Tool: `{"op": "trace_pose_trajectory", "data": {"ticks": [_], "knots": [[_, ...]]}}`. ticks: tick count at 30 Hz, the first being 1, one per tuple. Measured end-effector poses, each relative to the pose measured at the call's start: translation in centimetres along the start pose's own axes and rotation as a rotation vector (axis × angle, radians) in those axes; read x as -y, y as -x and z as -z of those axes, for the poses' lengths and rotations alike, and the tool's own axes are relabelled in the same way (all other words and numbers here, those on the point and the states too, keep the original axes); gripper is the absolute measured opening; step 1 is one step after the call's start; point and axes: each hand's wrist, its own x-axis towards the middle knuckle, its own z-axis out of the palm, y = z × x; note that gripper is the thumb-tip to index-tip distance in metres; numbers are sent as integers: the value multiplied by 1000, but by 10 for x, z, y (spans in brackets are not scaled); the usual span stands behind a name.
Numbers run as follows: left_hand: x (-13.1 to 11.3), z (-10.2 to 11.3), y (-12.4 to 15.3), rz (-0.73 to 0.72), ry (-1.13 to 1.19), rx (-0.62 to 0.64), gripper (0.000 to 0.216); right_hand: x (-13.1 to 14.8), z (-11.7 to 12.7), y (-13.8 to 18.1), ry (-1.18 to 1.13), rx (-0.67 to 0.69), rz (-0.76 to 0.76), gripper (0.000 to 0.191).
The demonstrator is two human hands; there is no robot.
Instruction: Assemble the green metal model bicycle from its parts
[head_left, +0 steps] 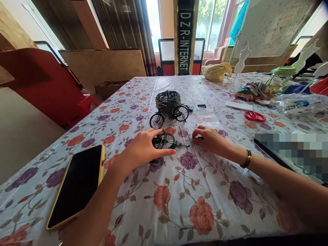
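My left hand curls around a dark green miniature bicycle, its thumb and fingers on either side of a spoked wheel. Part of that bicycle is hidden behind the hand, and a thin metal-looking end sticks out to the right. To the right, the fingers of my right hand are pinched on a small black piece close to the tablecloth. Just beyond both hands stands a black miniature bicycle, upright in front of a dark woven basket.
A phone in a yellow case lies by my left forearm. Red-handled scissors, a white strip, a clear plastic bag and a yellow pouch are on the flowered tablecloth. A small black part lies near the basket.
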Motion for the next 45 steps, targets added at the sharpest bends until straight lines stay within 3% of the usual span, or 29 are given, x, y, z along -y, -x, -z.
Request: {"op": "trace_pose_trajectory", "data": {"ticks": [6, 10, 15, 20, 23, 30, 39, 45], "knots": [[-2, -6, 3, 18, -136, -32, 77, 13, 13, 6, -114, -120, -44, 19], [-8, -16, 6, 124, -212, -59, 83, 25, 16, 13, -211, -145, -66, 28], [-20, -24, 12, 207, -277, -40, 81, 34, 15, 20, -262, -147, -65, 23], [-24, -21, 15, 210, -248, -45, 65, 35, 19, 21, -161, -133, -38, 16], [-17, -8, 14, 181, -123, -57, 59, 34, 20, 23, -119, -137, -61, 16], [18, 30, 15, 357, -25, -11, 37, 34, 16, 24, -77, -119, -85, 13], [44, 18, 15, 369, 19, 275, 31, 39, 10, 27, -87, -120, -84, 16], [53, 18, 16, 367, 32, 218, 28, 39, 1, 31, -112, -106, -85, 19]]}}
